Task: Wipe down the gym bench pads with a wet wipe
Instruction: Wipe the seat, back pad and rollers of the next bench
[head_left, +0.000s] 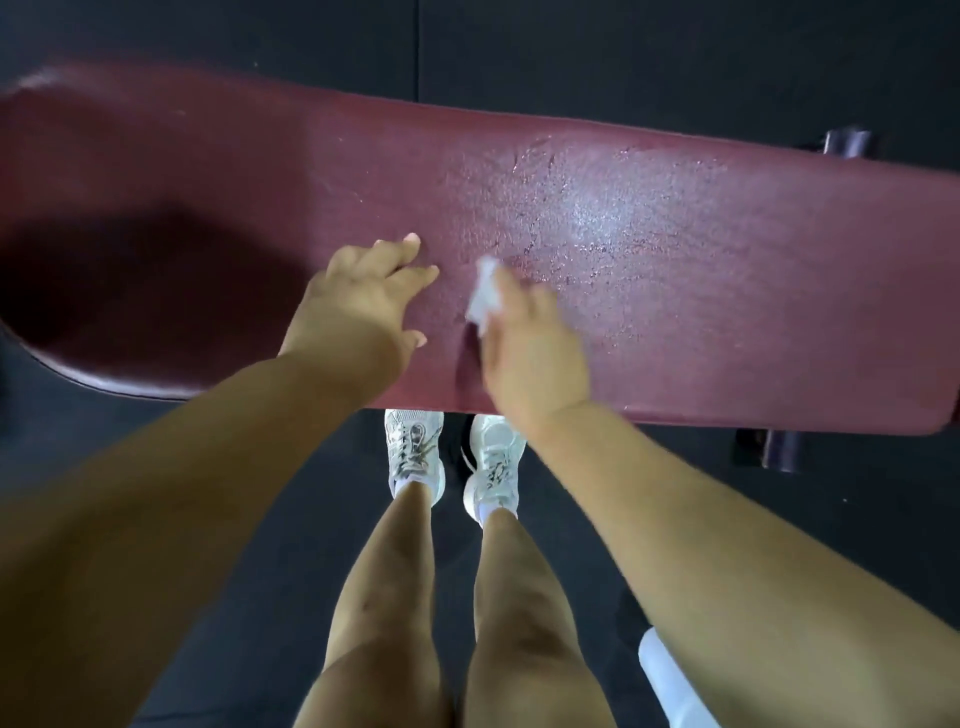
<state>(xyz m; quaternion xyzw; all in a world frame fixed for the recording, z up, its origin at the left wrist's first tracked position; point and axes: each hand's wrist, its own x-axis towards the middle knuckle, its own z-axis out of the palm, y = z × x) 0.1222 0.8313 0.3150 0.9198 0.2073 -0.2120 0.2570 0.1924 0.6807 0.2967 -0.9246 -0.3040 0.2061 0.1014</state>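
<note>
Looking straight down on the maroon bench pad (727, 312): it fills the upper half of the frame. Its long axis runs left to right, dipping a little toward the right. The rounded end sits at the left under a dark shadow, and the squarer end reaches the right edge.

Right in the centre is the wet wipe (483, 293), a crumpled white strip lying on the pad's surface. It stands roughly upright in the frame, its top end pointing at the pad's far edge. The right hand (530, 353) grips it, fingers curled over the wipe and pressing it to the pad. That hand is blurred, so each finger's placement is hard to read.

Just left of the wipe, close but apart from it, the left hand (358, 306) rests on the pad. Its fingers (410, 275) are stretched out and slightly spread, pointing to the upper right and holding nothing, with the thumb on the near side.

To the right of the wipe, a wet sheen (597, 218) glistens on the cracked surface.

Below the pad's near edge are two white lace-up shoes (413, 452) side by side on the dark floor (208, 519), toes tucked under the pad. Dark frame bars (844, 143) poke out at the right, above and below the pad. Something white (670, 680) sits at the lower right beneath the right forearm; what it is I can't tell.
</note>
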